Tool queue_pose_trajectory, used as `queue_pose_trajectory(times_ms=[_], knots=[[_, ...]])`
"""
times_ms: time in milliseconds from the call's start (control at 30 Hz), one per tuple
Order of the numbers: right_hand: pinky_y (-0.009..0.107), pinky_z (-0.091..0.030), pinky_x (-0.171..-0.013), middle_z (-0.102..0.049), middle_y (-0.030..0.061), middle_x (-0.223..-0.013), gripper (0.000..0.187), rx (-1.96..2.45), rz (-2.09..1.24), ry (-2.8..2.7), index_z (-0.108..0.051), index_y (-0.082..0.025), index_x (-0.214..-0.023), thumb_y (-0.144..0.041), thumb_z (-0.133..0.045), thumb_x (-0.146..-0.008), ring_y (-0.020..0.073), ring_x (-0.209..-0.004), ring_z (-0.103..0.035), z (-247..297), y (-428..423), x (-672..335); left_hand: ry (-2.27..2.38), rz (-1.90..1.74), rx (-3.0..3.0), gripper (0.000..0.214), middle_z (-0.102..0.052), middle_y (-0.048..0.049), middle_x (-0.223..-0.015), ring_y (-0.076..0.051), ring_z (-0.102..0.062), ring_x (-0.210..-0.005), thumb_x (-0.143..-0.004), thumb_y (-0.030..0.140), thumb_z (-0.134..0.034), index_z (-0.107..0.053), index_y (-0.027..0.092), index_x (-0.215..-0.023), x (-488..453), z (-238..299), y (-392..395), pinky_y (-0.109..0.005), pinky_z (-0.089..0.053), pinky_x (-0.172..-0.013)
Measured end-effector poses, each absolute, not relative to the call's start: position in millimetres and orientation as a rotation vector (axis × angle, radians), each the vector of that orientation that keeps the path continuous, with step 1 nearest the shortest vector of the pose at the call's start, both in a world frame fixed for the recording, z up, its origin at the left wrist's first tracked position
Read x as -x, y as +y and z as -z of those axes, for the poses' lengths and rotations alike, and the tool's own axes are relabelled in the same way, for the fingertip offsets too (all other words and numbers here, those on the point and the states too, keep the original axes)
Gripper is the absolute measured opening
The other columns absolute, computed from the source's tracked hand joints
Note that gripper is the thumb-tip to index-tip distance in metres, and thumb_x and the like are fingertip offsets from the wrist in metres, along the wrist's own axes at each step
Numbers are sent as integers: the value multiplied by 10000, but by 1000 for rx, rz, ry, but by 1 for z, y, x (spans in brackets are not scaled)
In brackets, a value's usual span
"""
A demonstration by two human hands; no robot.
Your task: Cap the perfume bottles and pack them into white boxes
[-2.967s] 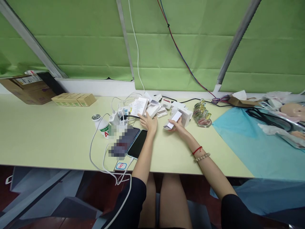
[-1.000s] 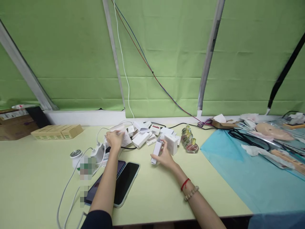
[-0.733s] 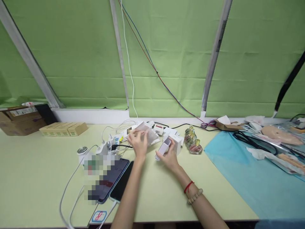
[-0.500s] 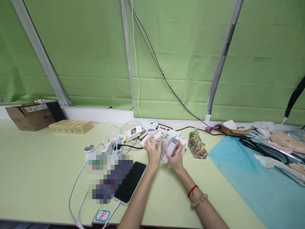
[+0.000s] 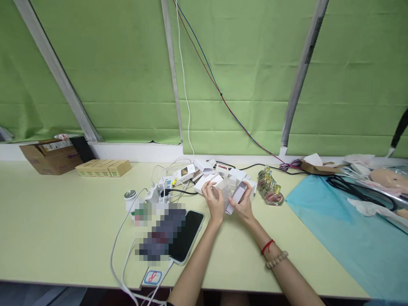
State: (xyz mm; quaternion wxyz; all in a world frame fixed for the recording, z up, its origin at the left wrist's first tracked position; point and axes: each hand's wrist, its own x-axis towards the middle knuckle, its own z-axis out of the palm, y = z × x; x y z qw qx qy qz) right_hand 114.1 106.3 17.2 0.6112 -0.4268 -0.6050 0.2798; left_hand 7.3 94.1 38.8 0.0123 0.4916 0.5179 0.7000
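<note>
My left hand (image 5: 214, 202) has its fingers curled round a thin, pale, partly see-through sheet (image 5: 227, 193) with faint marks; I cannot make out whether it is a leaflet or wrapping. Pinched in my right hand (image 5: 244, 207) is a small white carton (image 5: 236, 198), tilted, with one end towards the left hand. The sheet and the carton lie close together, and whether they touch is unclear. Behind both hands is a heap of white cartons (image 5: 207, 180). Several glass bottles with gold caps (image 5: 270, 187) stand in a cluster to the right.
A black-screened phone (image 5: 186, 238) on a charging cable lies left of my forearm, near a white jar (image 5: 130, 199) and a power strip (image 5: 156, 192). Yellowish boxes (image 5: 103, 168) and a brown cardboard box (image 5: 52, 157) stand far left. A blue sheet (image 5: 344, 238) covers the right side.
The view has shifted, so the table things appear farther right. Both hands keep hold, and the pale sheet shows more plainly between them, left of the carton.
</note>
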Motion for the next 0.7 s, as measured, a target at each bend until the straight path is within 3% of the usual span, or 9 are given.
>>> queue_pose_trajectory(times_ms=[200,333,467,700], knots=[[402,-462,-878,-442,137,-1242,775,982,-569,-1363,-244,-210,-1250,-416,-653,-625,253,-1049,-545,-22,99,-112,1580,-2248,-1641,261,-448,-133,-1162,-218,-456,-1201,-754,61,-413,-487,200,-961,-3,-35,97,-391,-426,-973],[411,-450,-905,-407,142,-1267,679,955,-505,-1299,-280,-218,-1222,-447,-583,-658,256,-1069,-544,-18,103,-117,1440,-2174,-1764,307,-452,-147,-1182,-208,-471,-1189,-769,72,-391,-461,186,-1046,-1,-28,103,-345,-479,-887],[431,-436,-934,-464,144,-1223,794,852,-536,-1232,-177,-223,-1287,-439,-594,-647,242,-1047,-559,-25,105,-122,1488,-1954,-1697,378,-529,-141,-1152,-209,-522,-1128,-775,122,-435,-400,174,-1148,-4,-18,108,-385,-440,-940],[444,-400,-991,-476,139,-1233,905,836,-584,-1218,-203,-205,-1339,-467,-651,-597,239,-1119,-514,-49,94,-122,1673,-1693,-1759,216,-648,-75,-1017,-225,-574,-1022,-805,145,-396,-539,202,-956,-3,-22,105,-427,-388,-950]])
